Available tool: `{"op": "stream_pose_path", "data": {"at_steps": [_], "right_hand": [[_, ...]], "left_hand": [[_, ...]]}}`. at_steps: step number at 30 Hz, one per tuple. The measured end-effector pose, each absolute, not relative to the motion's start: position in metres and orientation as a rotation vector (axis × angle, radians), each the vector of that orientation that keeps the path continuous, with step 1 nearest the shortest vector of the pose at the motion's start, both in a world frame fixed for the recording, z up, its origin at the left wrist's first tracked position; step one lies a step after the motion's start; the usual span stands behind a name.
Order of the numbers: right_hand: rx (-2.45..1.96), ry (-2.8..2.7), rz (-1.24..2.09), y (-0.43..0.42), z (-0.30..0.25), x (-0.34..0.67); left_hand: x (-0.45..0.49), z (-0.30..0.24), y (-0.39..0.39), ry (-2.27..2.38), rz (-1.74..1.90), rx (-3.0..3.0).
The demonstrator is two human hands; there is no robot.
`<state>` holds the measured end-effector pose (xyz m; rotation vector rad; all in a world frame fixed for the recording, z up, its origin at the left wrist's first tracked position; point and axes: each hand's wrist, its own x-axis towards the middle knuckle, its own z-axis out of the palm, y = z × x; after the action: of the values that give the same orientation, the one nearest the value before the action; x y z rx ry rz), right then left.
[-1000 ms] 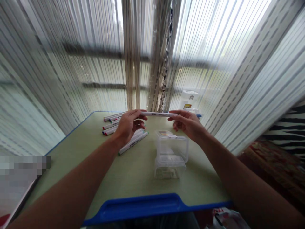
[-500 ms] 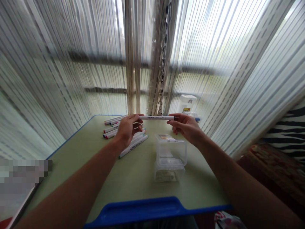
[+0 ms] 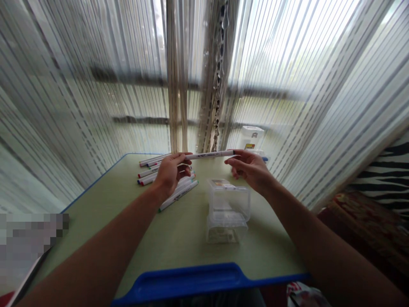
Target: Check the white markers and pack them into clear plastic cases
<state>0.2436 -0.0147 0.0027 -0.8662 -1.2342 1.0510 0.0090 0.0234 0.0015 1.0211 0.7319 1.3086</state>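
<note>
My left hand point(image 3: 169, 172) pinches one end of a white marker point(image 3: 209, 155) held level above the green table point(image 3: 179, 230). My right hand point(image 3: 249, 168) sits at the marker's other, dark-tipped end, fingers curled just under it; whether it grips the tip I cannot tell. Below my left hand several white markers point(image 3: 159, 175) with coloured caps lie in a loose pile on the table. A clear plastic box point(image 3: 228, 209) stands open under my right wrist.
Sheer striped curtains point(image 3: 96, 85) hang right behind the table. A white container point(image 3: 252, 136) with a label stands at the back right. The table has a blue rim with a blue tray lip point(image 3: 191, 281) at the near edge. A zebra-patterned fabric point(image 3: 386, 170) lies at right.
The marker's right end has tipped slightly upward and my right hand has loosened from its end. The view shifted a little; the hands stay in the same place above the table.
</note>
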Motion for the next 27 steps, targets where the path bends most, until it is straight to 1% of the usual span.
{"op": "stream_pose_path", "data": {"at_steps": [10,27], "right_hand": [[-0.878,-1.233,1.005,-0.0124,0.0010,0.2464],[-0.912,-1.256,1.024,-0.0107,-0.0023,0.2466]], "left_hand": [[0.0090,0.0012,0.0224,0.697,1.298,1.053],[0.0081,0.0020,0.0223,0.621,1.308,1.095]]}}
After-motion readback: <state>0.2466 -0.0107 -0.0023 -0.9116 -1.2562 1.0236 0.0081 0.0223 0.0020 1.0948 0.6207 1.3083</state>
